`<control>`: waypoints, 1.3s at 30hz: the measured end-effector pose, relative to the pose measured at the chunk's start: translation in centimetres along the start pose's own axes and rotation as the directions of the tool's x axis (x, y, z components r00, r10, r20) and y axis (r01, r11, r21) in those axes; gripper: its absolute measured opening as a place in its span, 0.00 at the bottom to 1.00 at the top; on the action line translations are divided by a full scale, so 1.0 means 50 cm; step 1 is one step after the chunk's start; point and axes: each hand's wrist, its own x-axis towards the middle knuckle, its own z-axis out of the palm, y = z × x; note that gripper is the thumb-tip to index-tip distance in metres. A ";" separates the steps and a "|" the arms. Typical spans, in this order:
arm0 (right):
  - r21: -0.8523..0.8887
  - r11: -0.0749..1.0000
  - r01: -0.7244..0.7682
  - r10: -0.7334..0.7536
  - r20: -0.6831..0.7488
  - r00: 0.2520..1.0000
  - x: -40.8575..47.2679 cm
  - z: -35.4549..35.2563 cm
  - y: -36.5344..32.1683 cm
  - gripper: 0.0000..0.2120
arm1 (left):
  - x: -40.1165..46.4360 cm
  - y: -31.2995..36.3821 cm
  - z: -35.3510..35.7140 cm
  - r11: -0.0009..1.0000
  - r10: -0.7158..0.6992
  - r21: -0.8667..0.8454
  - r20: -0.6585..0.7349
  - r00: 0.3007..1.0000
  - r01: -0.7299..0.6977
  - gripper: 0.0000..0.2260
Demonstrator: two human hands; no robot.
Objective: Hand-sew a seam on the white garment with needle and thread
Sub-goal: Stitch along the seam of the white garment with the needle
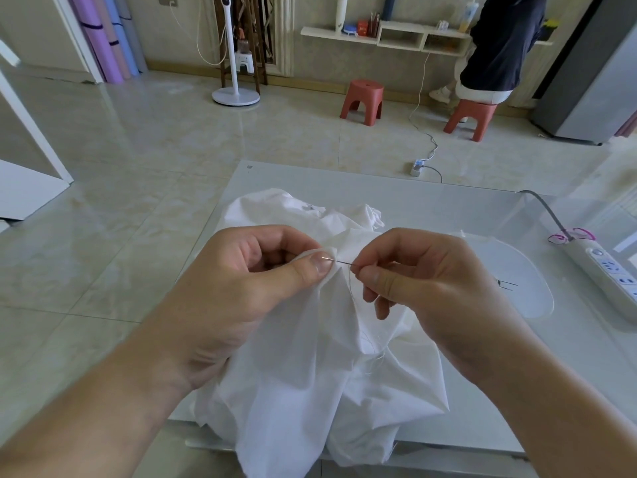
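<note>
White garment (310, 374) bunched on table (431, 201), left hand (241, 281) pinching its fold, right hand (413, 274) pinching needle (343, 262)

Glossy beige floor tiles (144, 139) catch daylight. Against the far wall stand a white pedestal fan (235, 93), two red stools (362, 101) and a white shelf (389, 37); a person (499, 46) sits on one stool.
</note>
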 end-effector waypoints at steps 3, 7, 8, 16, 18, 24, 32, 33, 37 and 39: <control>-0.024 1.000 0.016 -0.016 -0.019 1.000 0.000 0.006 0.003 0.11 | 0.000 0.002 0.002 1.000 -0.020 -0.010 -0.002 1.000 0.020 0.07; -0.046 0.997 0.059 -0.061 -0.042 0.997 -0.006 0.016 0.002 0.15 | 0.000 0.001 0.005 0.998 -0.067 0.021 0.014 0.998 0.066 0.08; -0.057 0.996 0.072 -0.074 -0.046 0.996 -0.008 0.020 0.000 0.15 | 0.000 0.001 0.007 0.997 -0.074 0.031 0.021 0.997 0.073 0.08; -0.021 0.994 0.105 -0.106 -0.047 0.993 -0.007 0.022 0.002 0.13 | 0.005 -0.005 0.006 0.996 -0.086 -0.016 0.015 0.996 0.086 0.05; -0.012 0.992 0.127 -0.127 -0.049 0.991 -0.008 0.024 0.003 0.14 | 0.006 -0.009 0.006 0.997 -0.083 0.000 0.025 0.996 0.083 0.07; -0.009 0.992 0.122 -0.123 -0.058 0.991 -0.011 0.040 0.005 0.15 | 0.007 -0.010 0.002 0.991 -0.100 0.089 0.049 0.994 0.096 0.11; -0.237 0.952 0.195 -0.215 -0.061 0.975 -0.012 0.032 0.002 0.13 | 0.006 -0.007 0.005 0.988 -0.115 0.105 0.002 0.993 0.114 0.06; -0.232 0.947 0.221 -0.242 -0.062 0.968 -0.012 0.030 0.001 0.13 | 0.006 -0.007 0.005 0.988 -0.113 0.108 -0.004 0.994 0.112 0.06; -0.226 0.934 0.278 -0.287 -0.008 0.958 -0.015 0.045 0.000 0.11 | 0.006 -0.008 0.007 0.985 -0.105 0.144 0.026 0.994 0.100 0.06; -0.214 0.937 0.276 -0.287 -0.023 0.958 -0.016 0.057 0.003 0.11 | 0.005 -0.009 0.009 0.982 -0.096 0.167 0.045 0.994 0.088 0.07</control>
